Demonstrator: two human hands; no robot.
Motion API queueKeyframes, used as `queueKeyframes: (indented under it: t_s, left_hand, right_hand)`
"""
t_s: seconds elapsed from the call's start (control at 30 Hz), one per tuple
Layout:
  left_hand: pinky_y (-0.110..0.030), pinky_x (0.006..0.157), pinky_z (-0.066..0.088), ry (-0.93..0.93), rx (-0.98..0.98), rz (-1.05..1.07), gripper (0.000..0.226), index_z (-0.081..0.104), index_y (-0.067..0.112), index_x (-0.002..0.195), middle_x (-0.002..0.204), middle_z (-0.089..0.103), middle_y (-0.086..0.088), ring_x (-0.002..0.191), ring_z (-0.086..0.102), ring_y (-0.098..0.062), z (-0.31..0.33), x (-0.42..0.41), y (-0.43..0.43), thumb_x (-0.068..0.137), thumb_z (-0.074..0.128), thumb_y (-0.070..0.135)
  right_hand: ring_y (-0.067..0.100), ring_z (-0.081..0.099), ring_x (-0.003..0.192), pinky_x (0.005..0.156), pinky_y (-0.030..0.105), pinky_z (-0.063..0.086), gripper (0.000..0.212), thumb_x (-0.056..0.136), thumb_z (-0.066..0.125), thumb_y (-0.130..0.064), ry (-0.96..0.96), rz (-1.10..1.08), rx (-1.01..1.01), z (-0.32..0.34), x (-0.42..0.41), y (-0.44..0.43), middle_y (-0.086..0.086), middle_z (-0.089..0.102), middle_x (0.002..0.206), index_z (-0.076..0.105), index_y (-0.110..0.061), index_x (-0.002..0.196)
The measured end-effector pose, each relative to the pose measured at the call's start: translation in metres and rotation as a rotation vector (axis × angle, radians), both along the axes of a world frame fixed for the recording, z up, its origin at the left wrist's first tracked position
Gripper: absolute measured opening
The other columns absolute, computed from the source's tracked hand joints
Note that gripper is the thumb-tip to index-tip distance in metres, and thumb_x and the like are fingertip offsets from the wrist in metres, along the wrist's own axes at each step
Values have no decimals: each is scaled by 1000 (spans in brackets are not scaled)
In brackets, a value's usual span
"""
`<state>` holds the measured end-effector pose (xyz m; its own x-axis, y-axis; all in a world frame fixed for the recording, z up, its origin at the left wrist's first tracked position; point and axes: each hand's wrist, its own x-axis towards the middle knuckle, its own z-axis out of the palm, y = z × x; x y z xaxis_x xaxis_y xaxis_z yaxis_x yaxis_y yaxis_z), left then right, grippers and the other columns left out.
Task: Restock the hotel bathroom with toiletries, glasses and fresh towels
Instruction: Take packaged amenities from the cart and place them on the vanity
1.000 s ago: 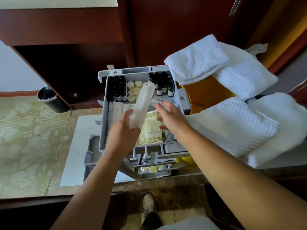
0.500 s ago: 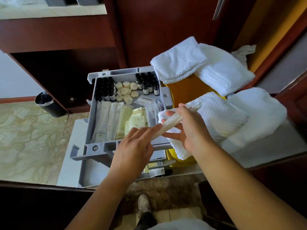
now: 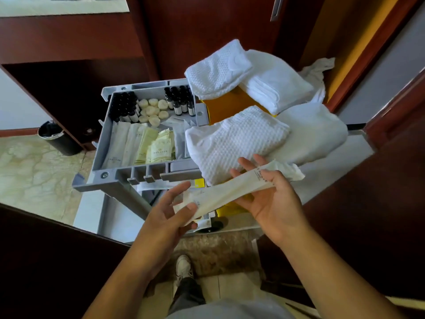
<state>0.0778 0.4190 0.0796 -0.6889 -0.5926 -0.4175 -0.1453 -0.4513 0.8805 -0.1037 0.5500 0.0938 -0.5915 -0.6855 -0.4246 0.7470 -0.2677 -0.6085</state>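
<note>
A long white toiletry packet (image 3: 226, 192) stretches between my hands, below the grey cart tray (image 3: 119, 178). My left hand (image 3: 170, 215) pinches its lower left end with thumb and fingers. My right hand (image 3: 269, 199) grips its upper right end, thumb over the packet. The tray holds dark small bottles (image 3: 124, 107), round pale soaps (image 3: 153, 111) and several flat white and yellowish packets (image 3: 142, 146). Folded white towels (image 3: 232, 141) lie over the yellow bag (image 3: 225, 107) to the right of the tray.
A black waste bin (image 3: 57, 139) stands on the floor at the left under a dark wooden cabinet (image 3: 69, 42). A dark wooden door (image 3: 207, 31) is behind the cart. My shoe (image 3: 182, 268) shows on the floor below.
The packet was lifted out of the tray by my left hand, then taken at its far end by my right hand. Both hands have drawn it toward me, away from the tray.
</note>
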Motion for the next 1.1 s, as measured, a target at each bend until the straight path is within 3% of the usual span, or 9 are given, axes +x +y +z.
queueKeyframes:
  t_s: [0.1, 0.23, 0.3, 0.47, 0.6, 0.7, 0.87, 0.97, 1.1]
  left_hand:
    - [-27, 80, 59, -2, 17, 27, 50, 71, 38, 128, 129, 62, -7, 101, 72, -19, -3, 6, 27, 81, 76, 25]
    - [-21, 71, 60, 11, 107, 54, 43, 72, 29, 126, 110, 73, -3, 84, 74, -13, -3, 16, 61, 89, 70, 7]
    - [-20, 64, 58, 17, 142, 26, 43, 73, 27, 125, 103, 76, 0, 76, 70, -14, -3, 24, 75, 86, 71, 10]
    - [-18, 57, 53, -5, 164, 10, 43, 74, 23, 125, 122, 65, -14, 66, 56, -11, -8, 56, 95, 82, 73, 19]
    - [-17, 57, 51, -22, 165, 49, 40, 73, 11, 122, 108, 63, -16, 68, 55, -13, -10, 85, 100, 83, 73, 19]
    - [-19, 62, 50, -56, 88, 98, 29, 77, 16, 114, 102, 66, -9, 75, 56, -14, -13, 105, 100, 85, 73, 21]
    - [-30, 73, 48, -119, -47, 206, 23, 78, 25, 106, 91, 70, 5, 81, 60, -13, -14, 139, 98, 84, 82, 32]
    - [-31, 74, 52, -145, -84, 282, 29, 78, 26, 105, 93, 72, 3, 82, 64, -12, -13, 160, 95, 79, 75, 38]
    - [-24, 72, 60, -157, -130, 373, 16, 79, 32, 100, 94, 75, 7, 82, 71, -9, -16, 192, 92, 85, 73, 31]
  right_hand:
    - [32, 68, 122, 94, 54, 59, 45, 105, 41, -16, 17, 40, 2, -5, 8, 31, 7, 70, 135, 50, -21, 149]
    - [34, 67, 125, 92, 50, 61, 53, 97, 43, -13, -33, 98, -37, -12, 17, 66, 10, 68, 138, 50, -18, 150]
    - [37, 67, 124, 93, 51, 61, 59, 90, 45, -13, -68, 124, -69, -15, 22, 80, 14, 68, 137, 50, -16, 149]
    - [42, 63, 127, 96, 58, 58, 65, 85, 51, -19, -167, 259, -155, -24, 40, 94, 22, 63, 140, 49, -17, 150]
    - [45, 53, 137, 104, 62, 51, 77, 78, 68, -26, -191, 385, -216, -31, 57, 92, 24, 56, 148, 48, -17, 152]
    - [44, 58, 132, 96, 60, 56, 57, 93, 54, -32, -163, 375, -103, -33, 66, 82, 22, 62, 143, 51, -18, 148]
    - [26, 77, 97, 68, 39, 64, 52, 85, 68, -28, 49, 354, 150, -36, 79, 64, 17, 68, 114, 60, -18, 135]
    - [25, 77, 94, 65, 37, 64, 39, 94, 65, -18, 167, 424, 216, -39, 90, 51, 17, 67, 109, 62, -22, 133]
    - [25, 78, 94, 64, 34, 64, 41, 91, 67, -26, 193, 491, 249, -40, 113, 30, 18, 67, 112, 63, -21, 132]
